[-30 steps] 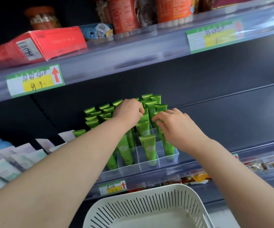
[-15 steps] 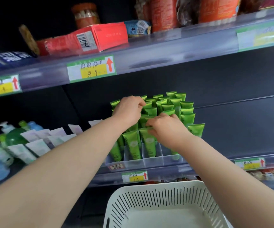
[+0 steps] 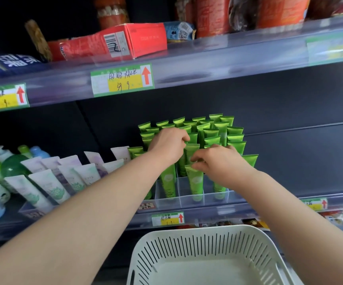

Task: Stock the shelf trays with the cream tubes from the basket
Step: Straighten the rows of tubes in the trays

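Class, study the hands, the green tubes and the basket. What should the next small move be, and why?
Probably the right hand should settle the front green tube upright and let go: its fingers pinch the tube's top, the tube already stands in the clear tray, and no tubes show in the basket.

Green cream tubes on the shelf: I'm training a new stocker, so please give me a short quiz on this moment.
1. True or false: tubes lie in the visible part of the white basket.
2. What stands left of the green tubes? A pale tubes, B red box, C jars.
3. Which touches a front-row tube: the left hand or the right hand?
Key: 1 false; 2 A; 3 right hand.
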A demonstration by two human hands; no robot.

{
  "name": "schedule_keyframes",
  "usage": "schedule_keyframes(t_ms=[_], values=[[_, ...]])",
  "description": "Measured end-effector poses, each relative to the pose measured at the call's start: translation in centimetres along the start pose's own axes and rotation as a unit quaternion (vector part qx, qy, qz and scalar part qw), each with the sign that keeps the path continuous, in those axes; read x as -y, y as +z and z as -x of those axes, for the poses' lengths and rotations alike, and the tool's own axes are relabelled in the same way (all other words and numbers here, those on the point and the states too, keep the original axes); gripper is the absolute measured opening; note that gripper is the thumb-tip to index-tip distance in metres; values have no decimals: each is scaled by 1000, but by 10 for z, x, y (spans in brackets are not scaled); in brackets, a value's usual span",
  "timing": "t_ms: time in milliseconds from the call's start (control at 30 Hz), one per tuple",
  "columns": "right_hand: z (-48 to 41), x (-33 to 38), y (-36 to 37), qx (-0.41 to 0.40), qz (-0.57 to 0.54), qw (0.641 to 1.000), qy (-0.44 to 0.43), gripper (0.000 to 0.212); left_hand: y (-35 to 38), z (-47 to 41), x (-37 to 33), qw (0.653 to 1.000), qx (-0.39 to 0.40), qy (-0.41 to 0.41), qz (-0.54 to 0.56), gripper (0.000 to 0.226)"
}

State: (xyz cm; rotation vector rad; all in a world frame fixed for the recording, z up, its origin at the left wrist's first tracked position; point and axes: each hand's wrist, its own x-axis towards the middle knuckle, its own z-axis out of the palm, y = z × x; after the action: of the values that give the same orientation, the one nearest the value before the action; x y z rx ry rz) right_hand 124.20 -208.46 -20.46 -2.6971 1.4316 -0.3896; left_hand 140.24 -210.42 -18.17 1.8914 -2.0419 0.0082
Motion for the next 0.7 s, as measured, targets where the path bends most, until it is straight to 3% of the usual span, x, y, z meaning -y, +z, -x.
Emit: schedule_keyframes(t_ms=[167,300,600,700], values=[[9,-13,-3,-48,10,999,8,35,5,-5,-6,999,17,0,-43,18],[9,-19,-2,-68,22,997,35,28,6,-7,-13,999,21,-17,-42,13],[9,-17,1,-62,27,997,45,37,4,-11,-6,996,78,-41,-30,17],[9,-17,2,-80,29,995,47,37,2,-15,-6,999,15,-29,12,12]])
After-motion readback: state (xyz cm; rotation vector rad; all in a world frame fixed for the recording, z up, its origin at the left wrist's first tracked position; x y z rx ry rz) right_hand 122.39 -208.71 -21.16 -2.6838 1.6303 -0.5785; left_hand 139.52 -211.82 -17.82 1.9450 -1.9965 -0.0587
